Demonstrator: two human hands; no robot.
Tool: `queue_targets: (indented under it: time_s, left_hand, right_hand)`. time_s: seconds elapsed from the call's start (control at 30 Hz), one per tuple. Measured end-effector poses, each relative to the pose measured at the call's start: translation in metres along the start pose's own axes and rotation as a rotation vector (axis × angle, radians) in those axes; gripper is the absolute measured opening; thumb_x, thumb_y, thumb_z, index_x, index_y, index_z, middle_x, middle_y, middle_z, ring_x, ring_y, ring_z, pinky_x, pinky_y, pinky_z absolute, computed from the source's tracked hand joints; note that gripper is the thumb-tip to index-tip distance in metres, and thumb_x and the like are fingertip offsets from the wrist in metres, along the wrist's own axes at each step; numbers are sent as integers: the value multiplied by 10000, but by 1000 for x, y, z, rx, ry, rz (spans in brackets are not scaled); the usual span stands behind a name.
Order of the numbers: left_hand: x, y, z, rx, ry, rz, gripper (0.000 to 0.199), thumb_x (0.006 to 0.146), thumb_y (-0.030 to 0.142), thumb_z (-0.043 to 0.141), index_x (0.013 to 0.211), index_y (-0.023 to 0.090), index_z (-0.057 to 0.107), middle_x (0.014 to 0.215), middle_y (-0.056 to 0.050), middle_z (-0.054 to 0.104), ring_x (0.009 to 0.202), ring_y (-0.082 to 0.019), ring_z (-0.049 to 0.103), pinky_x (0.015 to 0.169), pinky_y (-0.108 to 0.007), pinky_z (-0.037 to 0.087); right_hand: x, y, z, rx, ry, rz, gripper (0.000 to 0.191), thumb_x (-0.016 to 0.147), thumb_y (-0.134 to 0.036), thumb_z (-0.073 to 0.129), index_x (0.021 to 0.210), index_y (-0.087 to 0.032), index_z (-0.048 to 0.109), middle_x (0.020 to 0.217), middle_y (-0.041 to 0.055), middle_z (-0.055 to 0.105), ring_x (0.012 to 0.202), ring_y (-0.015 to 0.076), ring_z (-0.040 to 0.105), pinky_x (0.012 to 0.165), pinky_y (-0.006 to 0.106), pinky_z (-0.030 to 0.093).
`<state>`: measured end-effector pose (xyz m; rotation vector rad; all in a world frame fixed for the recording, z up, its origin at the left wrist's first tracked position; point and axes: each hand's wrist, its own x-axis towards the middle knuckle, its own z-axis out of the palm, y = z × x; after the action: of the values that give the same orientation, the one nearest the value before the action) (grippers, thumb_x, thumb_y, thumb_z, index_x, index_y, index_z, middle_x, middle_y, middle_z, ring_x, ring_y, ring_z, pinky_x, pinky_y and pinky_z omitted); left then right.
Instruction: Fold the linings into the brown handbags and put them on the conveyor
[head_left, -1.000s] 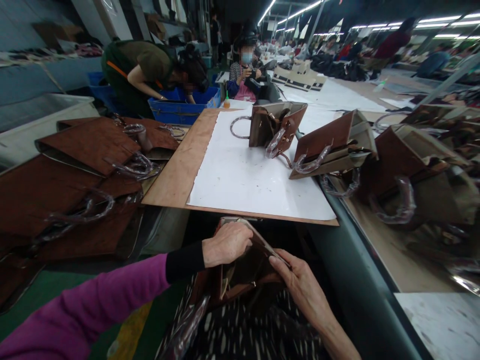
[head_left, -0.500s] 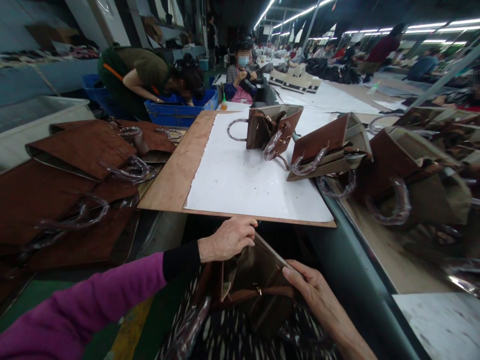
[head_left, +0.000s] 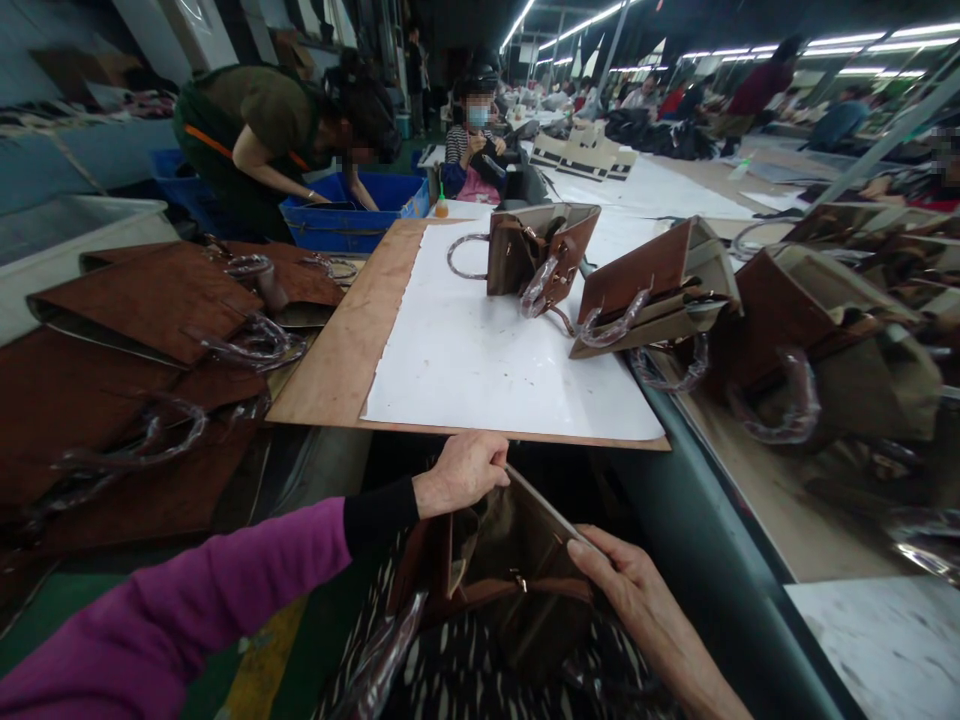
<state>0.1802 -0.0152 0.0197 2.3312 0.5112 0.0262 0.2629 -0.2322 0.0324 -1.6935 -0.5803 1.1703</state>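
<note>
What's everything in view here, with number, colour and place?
open bag: one, brown, in the lap
standing bag: one, brown, on white sheet
leaning bag: one, brown, right of that
right-side bags: several, brown, right
left-side bags: several, brown, left
wooden board: one, light brown, ahead
white sheet: one, white, on board
bottle: one, orange, beyond board
blue bins: at least two, blue, upper left
pale tub: one, whitish, left edge
co-workers: several, mixed clothing, background
ceiling lights: several, white, top right
garment: one, black and pale, under open bag
left hand: one, purple sleeve, on bag's rim
right hand: one, bare forearm, on bag's rim
</note>
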Motion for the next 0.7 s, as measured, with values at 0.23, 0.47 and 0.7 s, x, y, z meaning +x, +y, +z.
queue_targets:
  time_s: [0.23,0.47,0.7]
  left_hand:
    - [2,-1,3,-3,16,-10,169,649,226,656,572,159,522,580,41,524,619,-122,475,552,-225,258]
    - [2,1,1,-17,26,-29,190,636,210,662,548,155,501,528,50,489,564,-107,451,532,-223,250]
    - [2,0,1,-18,30,9,199,646,203,640,540,155,478,514,54,461,553,-98,428,526,-219,242]
  right_hand:
    - [0,-2,-1,-3,-40,-12,365,819,-442,503,986,-148,640,771,30,585,751,186,530,652,253,422]
    - [-2,-1,-1,-34,-37,-20,384,834,-458,471,973,-144,644,792,34,593,740,177,518,636,245,406]
    - [0,-1,-2,-64,-35,-40,383,833,-450,480,1019,-155,638,827,39,613,800,202,540,691,265,424]
